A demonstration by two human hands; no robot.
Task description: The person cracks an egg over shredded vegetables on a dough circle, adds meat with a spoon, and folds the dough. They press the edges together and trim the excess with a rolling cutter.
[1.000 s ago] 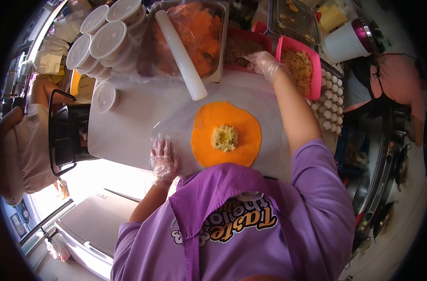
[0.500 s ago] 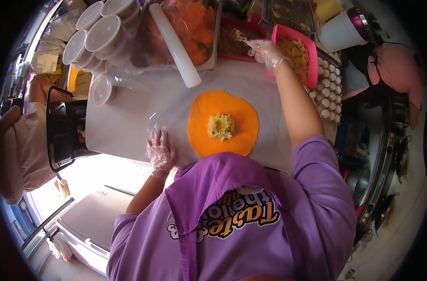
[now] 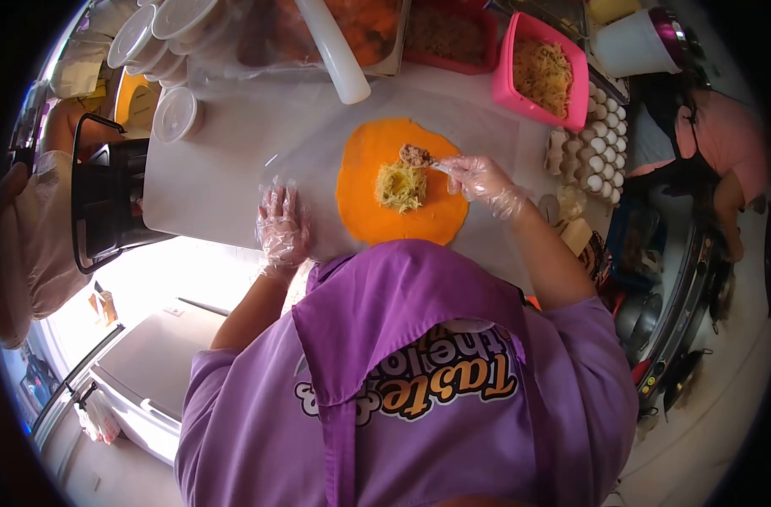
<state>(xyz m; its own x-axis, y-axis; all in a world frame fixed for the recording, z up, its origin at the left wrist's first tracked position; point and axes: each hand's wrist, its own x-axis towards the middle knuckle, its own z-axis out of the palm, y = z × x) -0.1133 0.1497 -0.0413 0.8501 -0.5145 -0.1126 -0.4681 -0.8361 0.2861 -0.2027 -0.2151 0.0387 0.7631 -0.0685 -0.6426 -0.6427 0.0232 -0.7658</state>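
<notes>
An orange round of dough lies flat on a clear plastic sheet over the table. Pale green shredded filling is heaped at its middle. My right hand, in a clear plastic glove, is closed around the handle of a spoon. Brownish minced filling fills the spoon's bowl, held over the upper edge of the shredded heap. My left hand, gloved too, rests on the table's near edge left of the dough, its fingers stretched out.
A pink tub of shredded filling and a red tub of minced filling stand at the back. Eggs sit in a tray at right. A white rolling pin and lidded plastic cups are at back left. Another person is at right.
My right hand has come from the red tub down to the dough, bringing the spoon with minced filling over the heap. My left hand stays at the table edge. The camera view has shifted.
</notes>
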